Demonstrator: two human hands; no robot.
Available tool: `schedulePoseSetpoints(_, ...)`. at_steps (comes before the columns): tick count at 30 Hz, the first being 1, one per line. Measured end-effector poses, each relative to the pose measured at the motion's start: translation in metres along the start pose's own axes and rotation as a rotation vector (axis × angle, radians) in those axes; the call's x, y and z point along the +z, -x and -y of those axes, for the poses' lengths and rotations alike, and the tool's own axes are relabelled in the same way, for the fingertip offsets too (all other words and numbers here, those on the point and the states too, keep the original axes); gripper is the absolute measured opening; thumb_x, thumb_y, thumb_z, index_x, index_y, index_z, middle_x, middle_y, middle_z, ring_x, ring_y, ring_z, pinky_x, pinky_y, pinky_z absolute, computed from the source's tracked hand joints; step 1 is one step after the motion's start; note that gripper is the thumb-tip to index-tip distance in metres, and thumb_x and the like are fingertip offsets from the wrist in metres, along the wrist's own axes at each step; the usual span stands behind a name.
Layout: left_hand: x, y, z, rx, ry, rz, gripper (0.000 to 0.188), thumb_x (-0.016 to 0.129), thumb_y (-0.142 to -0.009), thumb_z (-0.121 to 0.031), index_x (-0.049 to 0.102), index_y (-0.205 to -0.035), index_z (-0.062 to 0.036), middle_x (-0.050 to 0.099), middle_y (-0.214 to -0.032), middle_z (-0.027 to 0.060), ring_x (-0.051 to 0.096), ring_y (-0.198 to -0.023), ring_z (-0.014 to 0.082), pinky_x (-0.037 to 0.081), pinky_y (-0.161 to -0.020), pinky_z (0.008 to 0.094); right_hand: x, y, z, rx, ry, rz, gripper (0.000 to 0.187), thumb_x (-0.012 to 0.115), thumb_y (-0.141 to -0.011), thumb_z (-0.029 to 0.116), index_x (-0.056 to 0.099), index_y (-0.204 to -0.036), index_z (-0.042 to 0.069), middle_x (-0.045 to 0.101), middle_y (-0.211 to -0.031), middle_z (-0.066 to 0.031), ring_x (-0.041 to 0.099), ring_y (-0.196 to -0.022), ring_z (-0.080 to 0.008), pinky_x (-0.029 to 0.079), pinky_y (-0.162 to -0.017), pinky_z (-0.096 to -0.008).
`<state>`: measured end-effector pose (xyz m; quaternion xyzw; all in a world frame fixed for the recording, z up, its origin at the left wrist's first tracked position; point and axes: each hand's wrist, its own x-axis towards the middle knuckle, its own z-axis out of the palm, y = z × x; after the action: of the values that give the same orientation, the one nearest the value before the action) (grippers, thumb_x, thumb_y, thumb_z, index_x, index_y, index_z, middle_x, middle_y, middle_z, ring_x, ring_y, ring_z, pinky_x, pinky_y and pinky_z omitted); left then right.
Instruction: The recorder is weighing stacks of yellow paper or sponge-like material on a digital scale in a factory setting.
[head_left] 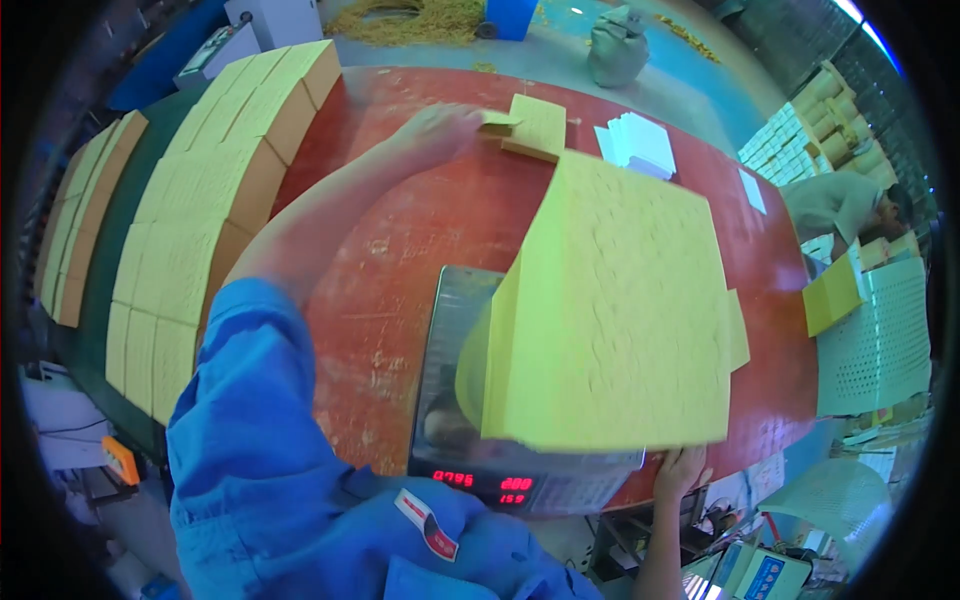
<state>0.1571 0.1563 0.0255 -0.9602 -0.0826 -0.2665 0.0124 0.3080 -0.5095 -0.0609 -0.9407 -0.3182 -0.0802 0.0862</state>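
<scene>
A tall stack of yellow embossed paper sheets (620,310) stands on a digital scale (460,300) with a lit red display. One yellow edge juts from the stack's right side. My left arm stretches to the far side of the red table, where my left hand (445,130) is closed on a few yellow paper sheets (500,122). These are beside a small yellow paper pile (540,125). Down at the table's near edge, by the scale's right corner, my right hand (682,470) rests with fingers extended, holding nothing visible. The big stack hides part of the scale.
Long rows of yellow paper blocks (190,220) line the left side, with more blocks (88,210) farther left. White cards (640,145) lie at the back right. A co-worker (835,205) bends over at the right, near a perforated panel (875,340). A sack (618,48) stands behind.
</scene>
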Motion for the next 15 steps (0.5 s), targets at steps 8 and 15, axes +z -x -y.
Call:
schedulePoseSetpoints(8,-0.137,0.24,-0.168,-0.474,-0.018,-0.065,0.021,0.064,-0.078,-0.006,0.058,-0.097,-0.0004,0.063,-0.088,0.0175,0.063,-0.08,0.0365,0.052,-0.069,0.0435,0.004,0.0,-0.019,-0.128,-0.093,-0.107,0.039,0.049,-0.092,0.01,0.051,-0.129,-0.002,0.049,-0.136,-0.0212,0.045,-0.128,-0.0365,0.034,-0.108,-0.0454)
schedulePoseSetpoints(15,-0.189,0.354,-0.352,-0.525,-0.029,0.011,0.02,0.067,-0.071,-0.001,0.058,-0.089,-0.001,0.066,-0.1,0.0156,0.067,-0.086,0.0313,0.056,-0.074,0.038,-0.075,0.038,0.062,-0.219,-0.811,-0.071,0.028,0.052,-0.091,0.003,0.058,-0.117,-0.004,0.061,-0.12,-0.0162,0.059,-0.11,-0.0248,0.047,-0.095,-0.0364)
